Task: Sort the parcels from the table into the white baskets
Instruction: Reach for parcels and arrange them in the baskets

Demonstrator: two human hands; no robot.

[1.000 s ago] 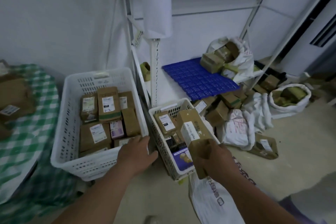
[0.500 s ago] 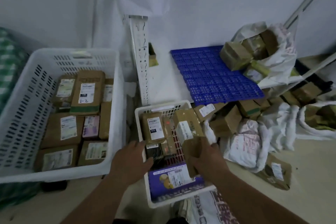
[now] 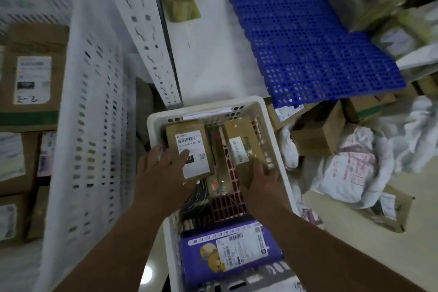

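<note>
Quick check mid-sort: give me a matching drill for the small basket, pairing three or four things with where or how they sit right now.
Things:
1. purple parcel
2. left hand
3. right hand
4. blue grid mat

Places or states:
a. grips a brown box at the small basket's right side
b. lies at the basket's near end
c. rests on the labelled box
d. outside the basket, beyond its far end

Pairs: 1-b, 2-c, 3-a, 4-d

Two white baskets (image 3: pixel 279 149) and loose parcels (image 3: pixel 320 133) sit on the floor (image 3: pixel 391 256).
</note>
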